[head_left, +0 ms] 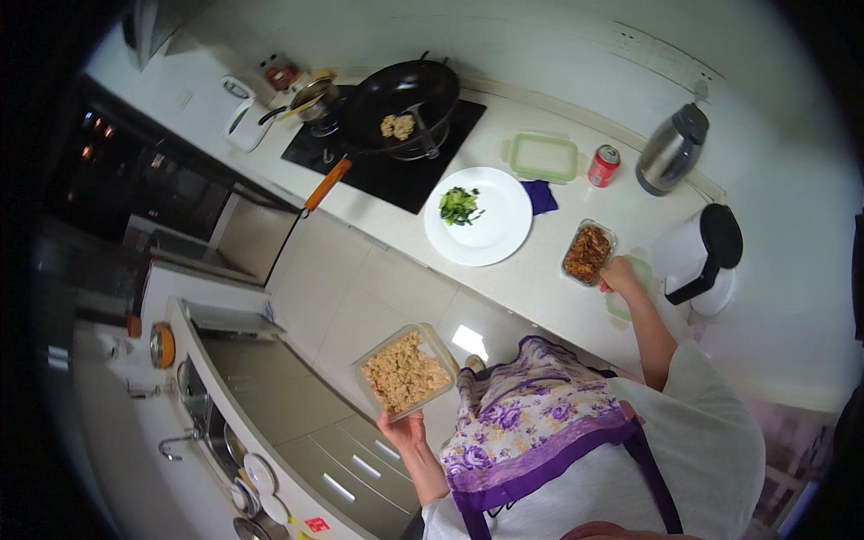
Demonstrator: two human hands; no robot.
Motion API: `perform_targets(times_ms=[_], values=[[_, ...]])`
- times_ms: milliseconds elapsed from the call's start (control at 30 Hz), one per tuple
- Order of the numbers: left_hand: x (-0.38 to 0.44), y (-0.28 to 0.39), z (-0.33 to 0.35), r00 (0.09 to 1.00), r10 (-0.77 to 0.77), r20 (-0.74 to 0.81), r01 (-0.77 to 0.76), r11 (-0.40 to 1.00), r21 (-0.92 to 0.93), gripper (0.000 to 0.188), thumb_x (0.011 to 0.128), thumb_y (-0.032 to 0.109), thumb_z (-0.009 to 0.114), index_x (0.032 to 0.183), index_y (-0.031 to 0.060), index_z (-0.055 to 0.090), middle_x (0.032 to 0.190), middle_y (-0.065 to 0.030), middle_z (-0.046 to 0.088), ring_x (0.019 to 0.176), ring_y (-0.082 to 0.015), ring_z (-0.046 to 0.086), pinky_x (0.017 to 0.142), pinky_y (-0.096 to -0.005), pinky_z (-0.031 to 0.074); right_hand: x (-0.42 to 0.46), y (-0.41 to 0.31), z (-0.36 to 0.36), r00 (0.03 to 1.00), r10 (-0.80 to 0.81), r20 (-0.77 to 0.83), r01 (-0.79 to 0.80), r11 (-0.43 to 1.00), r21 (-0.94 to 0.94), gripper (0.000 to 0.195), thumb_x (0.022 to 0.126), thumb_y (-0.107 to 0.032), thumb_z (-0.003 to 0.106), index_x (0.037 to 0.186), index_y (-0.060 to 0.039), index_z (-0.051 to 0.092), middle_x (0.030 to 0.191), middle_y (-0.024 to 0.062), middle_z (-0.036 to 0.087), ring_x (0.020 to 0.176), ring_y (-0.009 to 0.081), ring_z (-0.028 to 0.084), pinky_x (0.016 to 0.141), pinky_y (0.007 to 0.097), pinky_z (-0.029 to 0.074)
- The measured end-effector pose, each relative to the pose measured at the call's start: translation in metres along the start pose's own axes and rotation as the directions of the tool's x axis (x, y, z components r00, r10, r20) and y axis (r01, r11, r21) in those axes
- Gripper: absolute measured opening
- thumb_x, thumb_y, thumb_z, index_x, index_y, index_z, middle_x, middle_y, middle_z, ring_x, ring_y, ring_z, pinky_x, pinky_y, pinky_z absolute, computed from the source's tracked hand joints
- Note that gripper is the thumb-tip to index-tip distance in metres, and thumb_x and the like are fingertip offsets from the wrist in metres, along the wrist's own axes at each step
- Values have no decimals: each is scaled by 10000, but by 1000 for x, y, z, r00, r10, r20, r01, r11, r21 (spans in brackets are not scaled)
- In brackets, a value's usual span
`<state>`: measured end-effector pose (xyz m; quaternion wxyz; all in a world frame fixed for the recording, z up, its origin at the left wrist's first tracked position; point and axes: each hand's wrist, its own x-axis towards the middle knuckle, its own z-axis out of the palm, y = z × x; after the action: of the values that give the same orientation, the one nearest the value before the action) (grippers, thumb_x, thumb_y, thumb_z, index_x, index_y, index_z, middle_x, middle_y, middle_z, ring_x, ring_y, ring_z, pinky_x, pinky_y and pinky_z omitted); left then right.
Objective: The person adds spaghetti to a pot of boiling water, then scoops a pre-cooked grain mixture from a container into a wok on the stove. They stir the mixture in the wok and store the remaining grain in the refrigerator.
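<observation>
My left hand [403, 430] grips the near edge of a clear food container [442, 358] and holds it up over the floor. Pale minced food [408, 371] fills much of it. At the counter my right hand [616, 275] is curled at the corner of a small glass container [571, 275]. Browned, shredded-looking food [588, 251] lies in that container. Whether my right fingers grip its rim is hidden. Partly behind my right wrist lies a green-edged lid [638, 270]. A white plate [496, 243] with chopped green vegetables [460, 206] rests further left on the counter.
A black wok [368, 101] with some minced food and a spatula [424, 128] sits on the cooktop [395, 182], its wooden handle [329, 183] jutting past the edge. Another green-edged lid [544, 156], a red can [604, 166], a steel jug [668, 152] and a white kettle [688, 250] stand along the counter.
</observation>
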<state>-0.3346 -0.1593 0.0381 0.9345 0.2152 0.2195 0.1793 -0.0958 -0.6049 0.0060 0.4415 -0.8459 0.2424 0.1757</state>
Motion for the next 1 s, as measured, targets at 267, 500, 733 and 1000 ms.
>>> perform_targets(times_ms=[267,500,733,1000], values=[[-38,2,-56,984,43,-173,-29,996,81,539,712,273,579,1167,3,478,1186,-143,508,1102,-310,473,902,-457,409,57,38,40,960,-190,206,144,966,217,316,824,-204,497,1056,11,492,851,122,539,605,202,546,459,297,477],[-85,8,-54,982,174,-70,-176,984,-12,579,792,295,550,1255,-7,379,1234,-165,471,1108,-294,485,912,-464,412,71,45,35,987,-112,115,64,932,357,239,871,-160,440,986,47,471,806,120,522,559,194,510,495,293,518],[-114,39,-84,947,247,-207,-256,967,-18,655,745,317,581,1264,-18,365,1254,-159,455,1144,-293,454,949,-458,372,89,53,15,870,-493,3,440,775,-454,220,866,-194,464,884,24,446,791,90,514,605,181,500,473,313,492],[-171,98,-133,885,387,-259,-426,898,-112,653,745,270,555,1279,-37,336,1285,-158,428,1182,-271,423,1004,-404,325,-63,-68,152,621,-630,466,721,693,-25,60,828,-74,415,867,-34,392,703,56,452,524,105,453,388,254,464]])
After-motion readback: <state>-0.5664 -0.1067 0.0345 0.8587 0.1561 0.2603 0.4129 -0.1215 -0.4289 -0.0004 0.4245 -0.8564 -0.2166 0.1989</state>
